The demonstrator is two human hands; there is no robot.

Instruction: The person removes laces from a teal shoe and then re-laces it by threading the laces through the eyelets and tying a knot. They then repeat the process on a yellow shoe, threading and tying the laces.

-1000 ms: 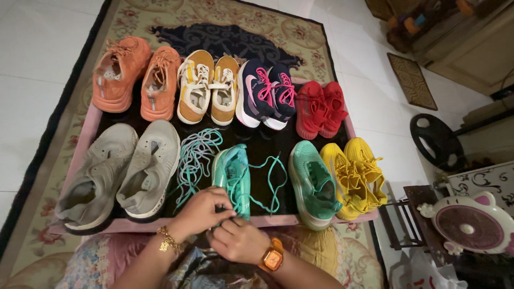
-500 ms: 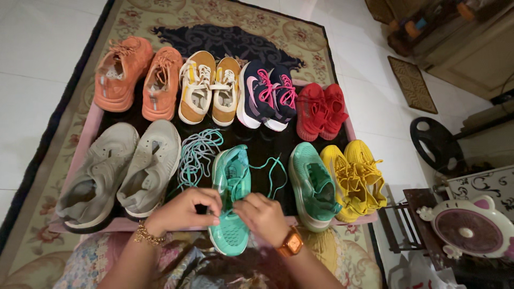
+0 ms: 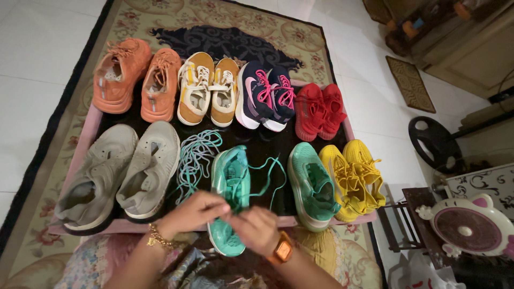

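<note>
A teal sneaker (image 3: 229, 187) lies toe toward me, half over the near edge of the pink-rimmed tray (image 3: 85, 140). Its teal lace (image 3: 269, 172) loops loosely to the right. My left hand (image 3: 193, 212) and my right hand (image 3: 255, 229) meet over the shoe's toe end, both pinching the lace. A gold bracelet is on my left wrist, an orange watch on my right. The matching teal sneaker (image 3: 310, 184) lies unlaced just to the right. A loose pile of pale blue-white laces (image 3: 195, 156) sits left of the held shoe.
The tray also holds grey sneakers (image 3: 120, 172), yellow sneakers (image 3: 353, 176), orange (image 3: 136, 77), mustard (image 3: 210, 86), navy-pink (image 3: 265, 95) and red (image 3: 320, 109) pairs. It rests on a patterned rug (image 3: 214, 21). A small white fan (image 3: 466, 225) and a weight plate (image 3: 435, 140) stand right.
The teal sneaker has slid toward me over the tray's edge. My hands have shifted along the lace and now close together over the toe end.
</note>
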